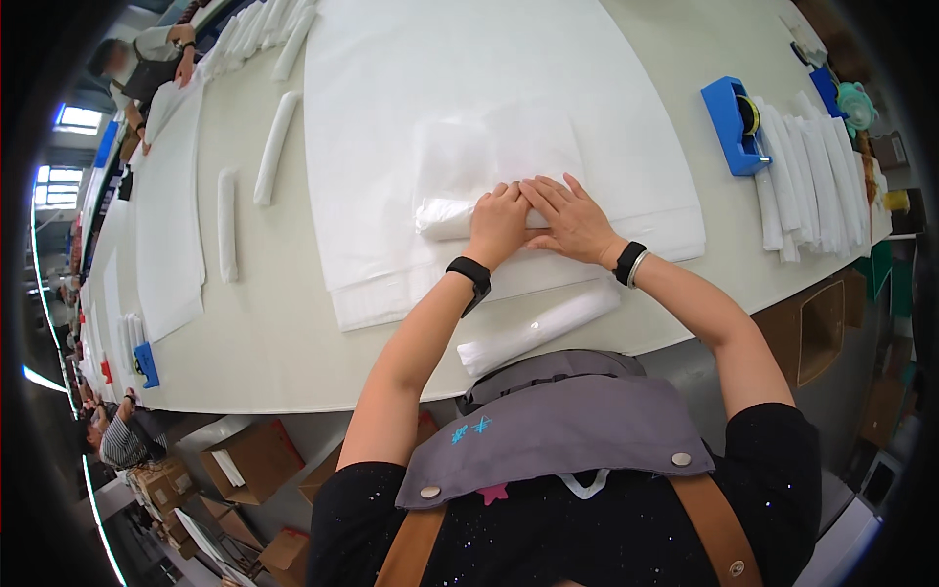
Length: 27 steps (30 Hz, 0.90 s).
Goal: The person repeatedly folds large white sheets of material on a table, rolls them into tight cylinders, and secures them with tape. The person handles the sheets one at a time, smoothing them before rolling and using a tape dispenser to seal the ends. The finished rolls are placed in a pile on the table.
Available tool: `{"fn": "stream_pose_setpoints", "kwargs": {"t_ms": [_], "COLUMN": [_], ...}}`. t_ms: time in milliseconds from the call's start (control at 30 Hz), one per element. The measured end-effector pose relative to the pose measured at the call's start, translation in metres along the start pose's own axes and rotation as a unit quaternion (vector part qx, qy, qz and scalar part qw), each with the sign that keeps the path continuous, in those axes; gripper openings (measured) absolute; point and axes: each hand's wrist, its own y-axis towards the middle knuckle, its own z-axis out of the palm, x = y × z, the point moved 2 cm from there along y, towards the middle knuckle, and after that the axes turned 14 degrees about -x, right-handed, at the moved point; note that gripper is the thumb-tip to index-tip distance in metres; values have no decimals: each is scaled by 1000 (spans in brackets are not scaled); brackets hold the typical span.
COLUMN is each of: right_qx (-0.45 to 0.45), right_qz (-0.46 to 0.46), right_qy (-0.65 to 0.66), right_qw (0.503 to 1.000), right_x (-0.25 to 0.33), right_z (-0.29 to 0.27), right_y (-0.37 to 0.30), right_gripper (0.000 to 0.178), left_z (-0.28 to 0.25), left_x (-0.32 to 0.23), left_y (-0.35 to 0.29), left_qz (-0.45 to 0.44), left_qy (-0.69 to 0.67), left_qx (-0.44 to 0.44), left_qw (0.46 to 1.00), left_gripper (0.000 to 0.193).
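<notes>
A partly rolled translucent plastic sheet [448, 219] lies on a stack of large white plastic sheets [391, 117] in front of me. My left hand [499, 227] is closed over the roll, its fingers curled across the top. Just beside it, my right hand [575, 225] rests on the roll's right part with its fingers stretched out and the thumb apart; it covers much of that end. The loose part of the sheet spreads flat beyond my hands. Nearer to me, a finished white plastic roll [538, 328] lies along the table edge.
At the right stands a blue tape dispenser [726, 125] beside several white rolls [807, 181]. Two more rolls [278, 147] lie left of the stack. A co-worker [152, 68] handles sheets at the far left. Cardboard boxes [252, 460] stand below the table [264, 342].
</notes>
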Motion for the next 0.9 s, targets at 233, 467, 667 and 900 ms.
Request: {"fn": "stream_pose_setpoints", "kwargs": {"t_ms": [233,467,667,900], "right_qx": [105,161,215,72], "right_qz": [7,190,213,139], "right_qy": [130,237,232,152], "right_qw": [986,939,925,976], "right_x": [-39,-63,-68,-63], "right_z": [18,35,41,35], "right_y": [5,5,19,11], "right_gripper": [55,44,34,44], "left_z": [-49,-69,-65,-2], "left_x": [56,118,73,7], "left_y": [-5,-50,-39,14], "left_qz": [30,-198,-82,-2], "left_qy": [41,-159,94,100], "left_qx": [83,59,-118,5], "left_qw": [995,965,985,995], "left_gripper": [43,43,59,62]}}
